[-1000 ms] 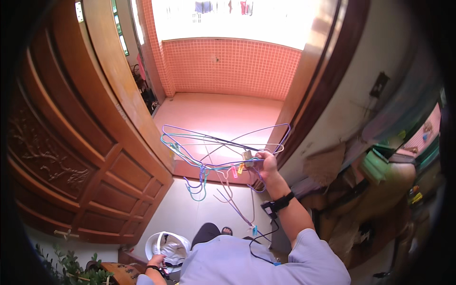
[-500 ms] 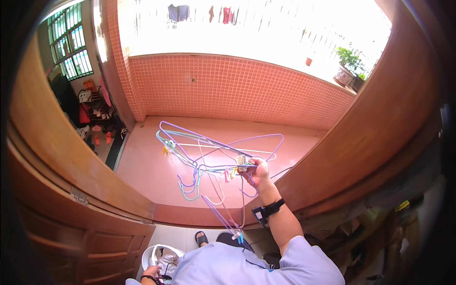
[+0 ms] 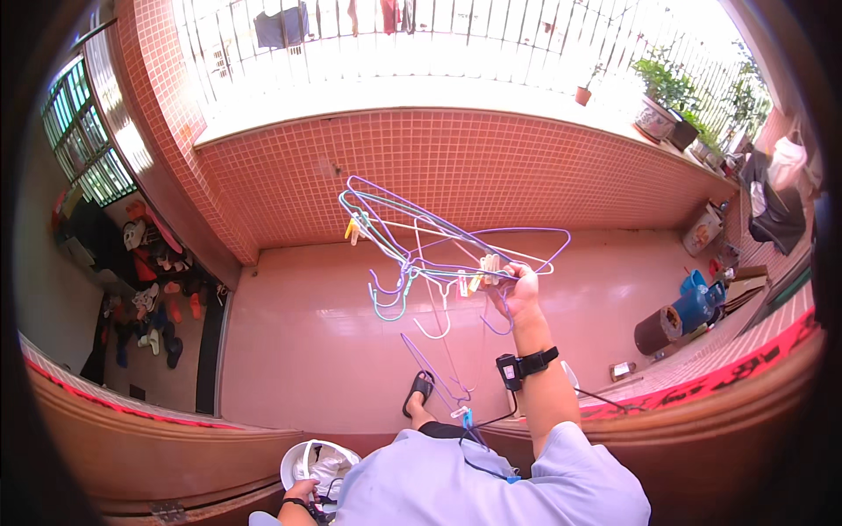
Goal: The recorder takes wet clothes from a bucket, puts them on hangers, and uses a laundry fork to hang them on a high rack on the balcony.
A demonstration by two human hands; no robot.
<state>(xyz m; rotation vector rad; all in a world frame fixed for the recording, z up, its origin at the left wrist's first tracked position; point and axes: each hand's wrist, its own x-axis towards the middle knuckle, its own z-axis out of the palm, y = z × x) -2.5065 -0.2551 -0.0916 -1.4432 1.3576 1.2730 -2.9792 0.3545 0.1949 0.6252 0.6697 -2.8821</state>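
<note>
The right hand (image 3: pixel 519 289) is raised at the centre of the frame, its fingers (image 3: pixel 526 273) clenched around a bunch of wire hangers (image 3: pixel 421 254) that fans out toward the upper left, with a few clothes pegs (image 3: pixel 478 272) clipped near the grip. The hangers look light and springy, thin coated wire that slides and tangles easily; hooks and loops catch on one another, so a hold at the gathered hooks, where the hand has them, seems the surest place. One purple hanger (image 3: pixel 434 373) dangles lower, toward the sandal (image 3: pixel 419 390) on the pink floor (image 3: pixel 307 333).

The left hand (image 3: pixel 303 493) is at the bottom edge, fingers closed on the rim of a white bucket (image 3: pixel 298 460); what lies inside is probably cloth, though the view is too small there to be sure.

Against the earlier frames, the wooden door that filled the left side is gone from view, the tiled balcony wall (image 3: pixel 456 175) and the potted plants (image 3: pixel 658 96) at upper right now show fully, and the bundle stays in the same grip.
</note>
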